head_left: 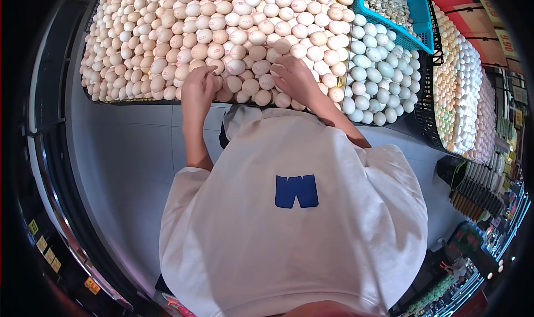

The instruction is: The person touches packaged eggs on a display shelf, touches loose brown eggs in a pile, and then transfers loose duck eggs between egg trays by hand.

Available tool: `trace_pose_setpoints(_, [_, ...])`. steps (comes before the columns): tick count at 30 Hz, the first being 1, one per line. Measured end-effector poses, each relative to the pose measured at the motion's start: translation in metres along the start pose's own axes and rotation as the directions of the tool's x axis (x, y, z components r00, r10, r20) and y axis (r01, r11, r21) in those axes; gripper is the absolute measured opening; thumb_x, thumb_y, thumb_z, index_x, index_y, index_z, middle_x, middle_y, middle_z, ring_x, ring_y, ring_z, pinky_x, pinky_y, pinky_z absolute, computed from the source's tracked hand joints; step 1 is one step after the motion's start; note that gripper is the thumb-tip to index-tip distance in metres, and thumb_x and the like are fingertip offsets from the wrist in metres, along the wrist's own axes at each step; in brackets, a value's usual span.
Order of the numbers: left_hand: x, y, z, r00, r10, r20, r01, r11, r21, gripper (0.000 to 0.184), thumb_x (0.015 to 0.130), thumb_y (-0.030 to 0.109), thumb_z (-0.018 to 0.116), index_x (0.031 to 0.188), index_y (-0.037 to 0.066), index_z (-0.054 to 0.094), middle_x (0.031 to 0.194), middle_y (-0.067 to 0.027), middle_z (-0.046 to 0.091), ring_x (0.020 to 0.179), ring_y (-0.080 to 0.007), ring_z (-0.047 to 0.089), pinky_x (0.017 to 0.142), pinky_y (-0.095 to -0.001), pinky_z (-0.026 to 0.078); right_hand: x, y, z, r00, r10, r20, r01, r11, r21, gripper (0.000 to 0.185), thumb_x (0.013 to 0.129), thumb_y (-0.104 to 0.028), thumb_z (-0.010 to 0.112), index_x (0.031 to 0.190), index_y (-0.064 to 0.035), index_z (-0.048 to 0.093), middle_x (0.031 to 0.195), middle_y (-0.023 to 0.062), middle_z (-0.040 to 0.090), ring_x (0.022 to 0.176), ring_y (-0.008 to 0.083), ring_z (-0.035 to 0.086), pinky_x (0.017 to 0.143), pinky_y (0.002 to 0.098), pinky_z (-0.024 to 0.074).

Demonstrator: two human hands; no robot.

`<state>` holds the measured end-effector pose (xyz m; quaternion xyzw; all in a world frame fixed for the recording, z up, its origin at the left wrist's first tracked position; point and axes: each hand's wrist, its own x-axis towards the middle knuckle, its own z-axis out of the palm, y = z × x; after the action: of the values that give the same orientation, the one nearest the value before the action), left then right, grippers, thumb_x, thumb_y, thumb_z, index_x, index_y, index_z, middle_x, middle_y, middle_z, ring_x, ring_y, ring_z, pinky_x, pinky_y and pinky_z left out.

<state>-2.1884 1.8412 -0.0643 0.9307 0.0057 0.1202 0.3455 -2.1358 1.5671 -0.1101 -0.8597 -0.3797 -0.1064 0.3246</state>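
Rows of cream and light-brown eggs (245, 22), many with red stamps, fill the wide display in front of me. My left hand (197, 86) rests at the near edge of these eggs, its index finger and thumb apart, with no egg visibly held. To its right, my right hand (297, 80) lies over the eggs with its fingers spread, the fingertips touching some of them. Between the two hands sit several brown eggs (250, 87) in slight shadow. What lies beneath the right palm is hidden.
Pale blue-green eggs (384, 68) adjoin on the right, below a teal basket (427, 30) of small speckled eggs. A black crate wall (425, 94) separates further white eggs (470, 83). Grey tiled floor (128, 144) lies below the display, beside a dark shelf edge (50, 150) at left.
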Motion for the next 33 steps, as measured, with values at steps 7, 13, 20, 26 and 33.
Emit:
trace_pose_setpoints(7, [-0.013, -0.011, -0.009, 0.997, -0.078, -0.027, 0.078, 0.997, 0.027, 0.019, 0.093, 0.01, 0.06, 0.109, 0.001, 0.067, 0.098, -0.0134, 0.068, 0.087, -0.022, 0.066, 0.075, -0.0319, 0.052, -0.004, -0.025, 0.015, 0.993, -0.076, 0.093, 0.075, 0.997, 0.012, 0.022, 0.08, -0.015, 0.068, 0.101, -0.0074, 0.063, 0.105, 0.0077, 0.056, 0.099, 0.0258, 0.055, 0.085, 0.039, 0.0451])
trace_pose_setpoints(13, [-0.009, -0.021, -0.018, 0.998, -0.029, -0.052, 0.029, 1.0, 0.001, 0.015, 0.09, 0.009, 0.061, 0.102, 0.001, 0.066, 0.096, -0.015, 0.067, 0.088, -0.0316, 0.064, 0.079, -0.0391, 0.05, -0.014, -0.052, 0.027, 0.998, 0.04, 0.056, -0.043, 0.998, 0.047, 0.023, 0.078, -0.013, 0.069, 0.1, -0.0075, 0.064, 0.107, 0.0079, 0.057, 0.102, 0.0269, 0.055, 0.087, 0.0409, 0.0458])
trace_pose_setpoints(20, [-0.005, -0.006, -0.006, 0.988, 0.155, -0.02, -0.156, 0.983, -0.101, 0.013, 0.089, 0.005, 0.061, 0.1, 0.001, 0.064, 0.097, -0.0144, 0.066, 0.089, -0.0327, 0.063, 0.079, -0.0407, 0.05, -0.042, -0.075, 0.018, 0.983, 0.173, -0.056, -0.172, 0.985, 0.017, 0.027, 0.076, -0.006, 0.07, 0.103, -0.004, 0.064, 0.112, 0.0114, 0.058, 0.107, 0.0312, 0.055, 0.09, 0.0424, 0.045])
trace_pose_setpoints(26, [-0.02, -0.005, -0.005, 0.988, 0.146, 0.043, -0.138, 0.979, -0.15, 0.012, 0.088, 0.005, 0.061, 0.098, 0.001, 0.065, 0.096, -0.0135, 0.066, 0.088, -0.0325, 0.063, 0.076, -0.0414, 0.051, -0.065, -0.101, 0.024, 0.968, 0.229, -0.099, -0.231, 0.973, -0.004, 0.025, 0.078, -0.006, 0.069, 0.102, -0.0021, 0.064, 0.11, 0.0117, 0.059, 0.106, 0.0317, 0.055, 0.089, 0.0423, 0.0445])
trace_pose_setpoints(33, [-0.045, -0.02, -0.026, 0.961, 0.263, 0.09, -0.244, 0.953, -0.181, 0.013, 0.088, 0.006, 0.062, 0.099, 0.002, 0.065, 0.097, -0.0127, 0.065, 0.091, -0.032, 0.062, 0.076, -0.0409, 0.051, -0.085, -0.152, 0.053, 0.945, 0.286, -0.161, -0.297, 0.953, -0.051, 0.023, 0.079, -0.006, 0.068, 0.101, -0.0029, 0.065, 0.109, 0.0121, 0.059, 0.105, 0.0311, 0.056, 0.087, 0.0412, 0.0445])
